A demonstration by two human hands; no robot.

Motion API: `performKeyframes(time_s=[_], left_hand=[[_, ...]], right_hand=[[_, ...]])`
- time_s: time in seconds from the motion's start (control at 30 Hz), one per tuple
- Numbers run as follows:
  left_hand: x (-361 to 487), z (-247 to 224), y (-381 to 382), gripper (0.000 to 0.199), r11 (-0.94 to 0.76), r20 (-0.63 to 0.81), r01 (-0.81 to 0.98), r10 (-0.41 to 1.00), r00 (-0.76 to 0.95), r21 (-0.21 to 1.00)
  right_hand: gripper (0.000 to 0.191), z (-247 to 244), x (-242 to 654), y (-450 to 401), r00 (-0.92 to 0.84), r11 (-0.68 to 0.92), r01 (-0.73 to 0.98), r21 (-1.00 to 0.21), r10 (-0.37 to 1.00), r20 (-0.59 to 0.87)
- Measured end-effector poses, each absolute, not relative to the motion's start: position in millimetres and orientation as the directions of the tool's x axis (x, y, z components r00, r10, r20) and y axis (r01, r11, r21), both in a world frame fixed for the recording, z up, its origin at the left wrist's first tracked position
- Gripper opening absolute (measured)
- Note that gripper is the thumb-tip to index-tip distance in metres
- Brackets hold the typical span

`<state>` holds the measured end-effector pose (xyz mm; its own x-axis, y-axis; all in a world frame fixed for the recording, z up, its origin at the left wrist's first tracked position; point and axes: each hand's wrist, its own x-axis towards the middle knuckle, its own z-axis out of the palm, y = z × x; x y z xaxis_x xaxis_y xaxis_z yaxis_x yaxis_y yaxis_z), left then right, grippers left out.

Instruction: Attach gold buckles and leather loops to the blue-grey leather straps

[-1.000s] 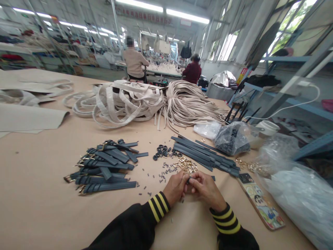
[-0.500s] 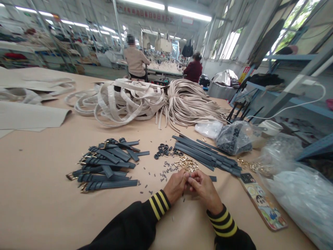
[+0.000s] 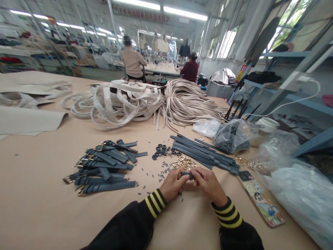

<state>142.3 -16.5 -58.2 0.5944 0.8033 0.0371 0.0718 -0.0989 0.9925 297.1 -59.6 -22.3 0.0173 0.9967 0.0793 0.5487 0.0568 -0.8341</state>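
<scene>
From where I stand, everything is best placed by the small loose heap of gold-coloured metal buckles (image 3: 184, 161) on the tan-covered table (image 3: 52, 215). Just on the near side of that heap, a short stretch of dark blue-grey flat strap (image 3: 187, 175) is gripped in both hands, its ends lost behind the fingers. For work this fine, I'd say the strap wants steadying from one side while the other side does the guiding; pinching close to the worked spot should stop it twisting, and small, even pushes seem safer than a hard tug, which could crease it. Holding it a little clear of the buckle heap would also help, since a careless knuckle might scatter the tiny dark cylindrical bits (image 3: 165, 168) strewn on the heap's left. The left hand (image 3: 173, 184) is closed down to a pinch, thumb laid along the strap's near edge, fingers curled behind it. The right hand (image 3: 206, 183) is drawn in just as narrowly, thumb and forefinger meeting at the strap's other side. Whether a buckle or a loop is tucked in between, I can't tell. Left of the heap lies a pile of dark blue-grey buckled straps (image 3: 106, 166).
</scene>
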Motion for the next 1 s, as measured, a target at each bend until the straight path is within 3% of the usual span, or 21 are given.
performKeyframes(time_s=[0.13, 0.27, 0.4, 0.73, 0.87, 1.0], left_hand=[[142.3, -57.0, -11.3, 0.024, 0.094, -0.062, -0.024, 0.812, 0.580, 0.995], [142.1, -57.7, -8.5, 0.022, 0.139, -0.093, -0.038, 0.818, 0.568, 0.990], [141.8, -59.4, -8.1, 0.020, 0.100, -0.064, -0.027, 0.795, 0.603, 0.995], [144.3, -56.5, -8.9, 0.023, 0.066, -0.085, 0.054, 0.839, 0.537, 0.996], [142.0, -56.6, -7.4, 0.023, 0.064, -0.070, 0.031, 0.805, 0.589, 0.997], [141.4, -56.5, -8.9, 0.021, 0.063, -0.058, 0.016, 0.752, 0.657, 0.998]], right_hand=[[0.022, -17.3, 311.1, -54.1, 0.110, 0.094, 0.663, -0.742, 0.969, 0.220], [0.030, -21.9, 316.1, -54.9, -0.173, 0.077, 0.606, -0.791, 0.984, -0.037], [0.028, -26.6, 318.1, -58.9, -0.278, -0.080, 0.451, -0.889, 0.934, -0.224], [0.025, -33.2, 316.9, -61.6, -0.303, -0.129, 0.308, -0.943, 0.926, -0.226], [0.026, -37.4, 316.3, -62.7, -0.376, -0.243, 0.168, -0.956, 0.880, -0.289], [0.026, -40.6, 316.1, -61.5, -0.371, -0.209, 0.199, -0.957, 0.888, -0.271]])
